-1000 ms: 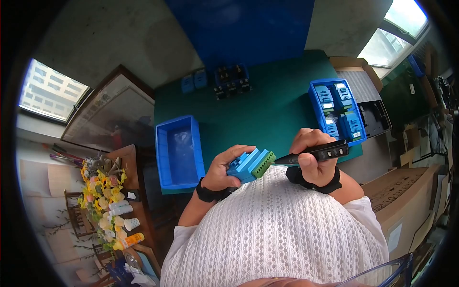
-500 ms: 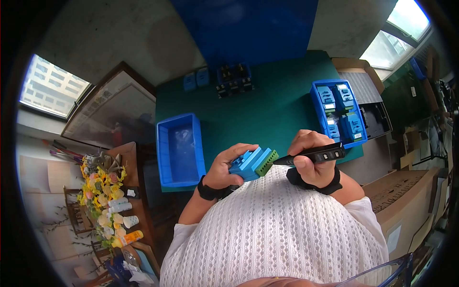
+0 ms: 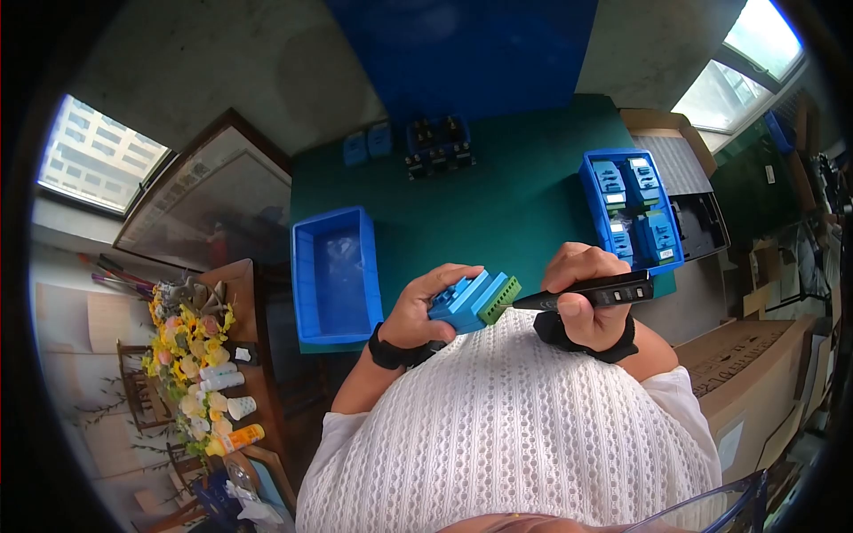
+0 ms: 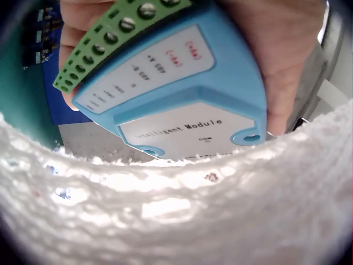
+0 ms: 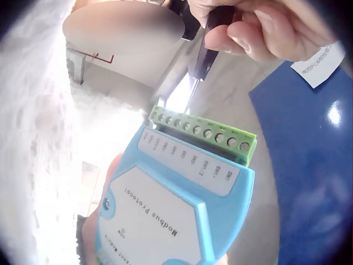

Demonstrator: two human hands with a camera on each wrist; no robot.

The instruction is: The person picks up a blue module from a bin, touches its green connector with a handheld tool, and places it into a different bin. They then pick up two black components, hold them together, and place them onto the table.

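My left hand point(image 3: 421, 311) grips a light blue module point(image 3: 464, 304) in front of the chest, its green terminal strip point(image 3: 500, 300) turned toward the right. In the left wrist view the module point(image 4: 231, 72) shows a printed label and a row of screws. My right hand point(image 3: 586, 293) holds a black screwdriver-like tool point(image 3: 604, 290), its tip pointing left at the strip. The right wrist view shows the thin metal shaft point(image 5: 193, 94) reaching the edge of the green strip point(image 5: 207, 133); whether it sits in a hole I cannot tell.
An empty blue bin point(image 3: 300, 284) stands on the green table point(image 3: 524, 186) at the left. Another blue bin point(image 3: 590, 200) at the right holds several blue modules. Two blue pieces point(image 3: 367, 145) and several dark parts point(image 3: 438, 147) lie at the back. Cardboard boxes point(image 3: 746, 355) are at the right.
The head view has shifted slightly. Both hands keep their grips, and the tool's handle has tilted and shifted a little while its tip stays by the green strip.
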